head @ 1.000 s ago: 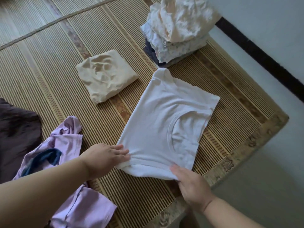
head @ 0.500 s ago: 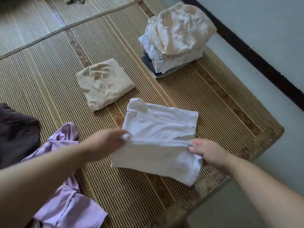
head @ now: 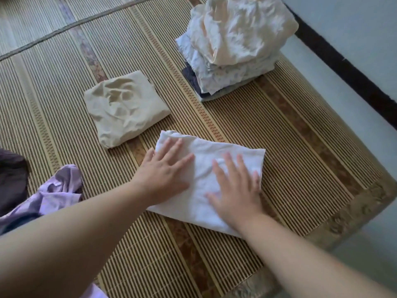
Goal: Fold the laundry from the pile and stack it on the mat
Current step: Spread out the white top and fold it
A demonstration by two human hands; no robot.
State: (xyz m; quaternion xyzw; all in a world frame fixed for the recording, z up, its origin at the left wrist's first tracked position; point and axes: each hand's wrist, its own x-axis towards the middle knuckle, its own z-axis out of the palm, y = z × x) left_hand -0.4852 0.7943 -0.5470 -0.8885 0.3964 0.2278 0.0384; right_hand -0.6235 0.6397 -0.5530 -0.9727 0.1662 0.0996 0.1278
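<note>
A woven striped mat (head: 300,160) covers nearly everything in sight, with brown patterned bands running along it and a patterned border at its near right corner. Past its right edge is a strip of pale floor (head: 322,78), then a dark skirting band (head: 348,72) at the foot of the wall.

Close to the right edge, at the far end, stands the stack of folded laundry (head: 234,46). A crumpled cream piece is on top, pale printed pieces sit under it, and something dark blue is at the bottom.

The white garment (head: 203,175) lies flat on the mat nearer the person, toward the near right corner and well short of the border. It is folded into a rough rectangle. Just beyond its far left corner, and apart from it, a beige folded garment (head: 124,108) sits alone near the middle of the mat.

Over on the left side a lilac garment (head: 58,190) lies unfolded and rumpled. A dark garment (head: 10,179) is beside it, cut off by the edge of the view.

Both hands are down on the white garment. The left hand (head: 165,175) lies on its left end, palm down and fingers stretched out, gripping nothing. The right hand (head: 236,190) presses flat on the right half with its fingers spread, likewise grasping nothing.
</note>
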